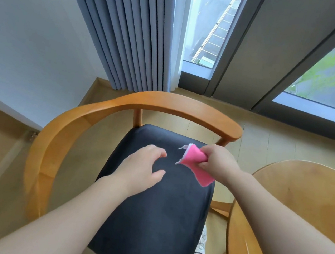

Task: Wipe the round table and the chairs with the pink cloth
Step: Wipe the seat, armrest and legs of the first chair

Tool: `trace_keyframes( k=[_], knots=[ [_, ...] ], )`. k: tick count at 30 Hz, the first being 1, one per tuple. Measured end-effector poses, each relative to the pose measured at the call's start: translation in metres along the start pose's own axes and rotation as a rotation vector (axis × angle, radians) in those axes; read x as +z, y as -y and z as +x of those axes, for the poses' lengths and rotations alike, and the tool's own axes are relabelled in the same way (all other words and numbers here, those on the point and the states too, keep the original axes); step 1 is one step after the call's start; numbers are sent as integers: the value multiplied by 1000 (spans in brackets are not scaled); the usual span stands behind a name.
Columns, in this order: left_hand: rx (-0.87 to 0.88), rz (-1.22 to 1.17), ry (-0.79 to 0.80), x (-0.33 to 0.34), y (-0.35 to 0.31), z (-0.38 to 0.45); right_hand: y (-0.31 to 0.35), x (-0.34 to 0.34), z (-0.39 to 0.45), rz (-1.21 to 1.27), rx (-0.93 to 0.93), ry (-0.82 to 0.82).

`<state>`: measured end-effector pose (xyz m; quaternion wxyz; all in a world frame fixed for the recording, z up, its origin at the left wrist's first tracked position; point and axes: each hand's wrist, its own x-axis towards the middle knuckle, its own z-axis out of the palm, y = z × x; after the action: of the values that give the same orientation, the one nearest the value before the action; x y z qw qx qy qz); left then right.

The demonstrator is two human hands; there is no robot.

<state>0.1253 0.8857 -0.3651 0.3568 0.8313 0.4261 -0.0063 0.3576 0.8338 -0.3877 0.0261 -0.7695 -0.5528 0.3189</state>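
Right hand (216, 164) pinches pink cloth (194, 165) in curled fingers; cloth hangs down, folded, above right rear part of dark seat (148, 211) of chair (69, 133). Cloth seems not touching seat, but view from above is poor for this. Left hand (140, 168) spread, fingers relaxed, holding nothing, over middle of seat. Round table (303, 203) stands just beside chair, at right. Grey curtain (133, 33) and window (211, 24) behind chair.

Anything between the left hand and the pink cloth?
No: in the head view only bare dark seat shows between the left hand and the cloth.
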Motion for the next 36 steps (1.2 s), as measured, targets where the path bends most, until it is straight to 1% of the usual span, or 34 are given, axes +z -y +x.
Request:
trace_keyframes(
  k=[4,7,10,12,15,18,21,24,27,29,32,34,36],
  knots=[
    [87,-28,23,-17,-6,-18,51,3,-35,65,-123,59],
    [99,-42,52,-30,-2,-31,75,1,-53,92,-219,83],
    [88,-84,84,-37,5,-40,86,1,-57,143,-311,85],
    [39,-140,91,-37,8,-46,84,3,-54,164,-349,112],
    [-40,-219,49,-30,13,-57,69,7,-52,194,-352,181],
    [-104,-307,-6,-21,11,-66,53,8,-47,331,-318,185],
    [-137,-346,-93,-11,5,-70,45,8,-39,424,-327,169],
    [-167,-329,-117,-8,7,-70,42,7,-27,441,-350,201],
    [-165,-373,-134,-10,18,-66,39,11,-11,558,-384,247],
    [-155,-391,-160,-12,31,-60,40,23,0,680,-394,229],
    [-151,-312,-239,-13,49,-50,48,51,14,858,-395,118],
    [-131,-223,-296,-16,60,-46,56,72,20,899,-394,44],
    [-125,-126,-329,-22,70,-45,64,90,25,869,-407,9]
  ],
)
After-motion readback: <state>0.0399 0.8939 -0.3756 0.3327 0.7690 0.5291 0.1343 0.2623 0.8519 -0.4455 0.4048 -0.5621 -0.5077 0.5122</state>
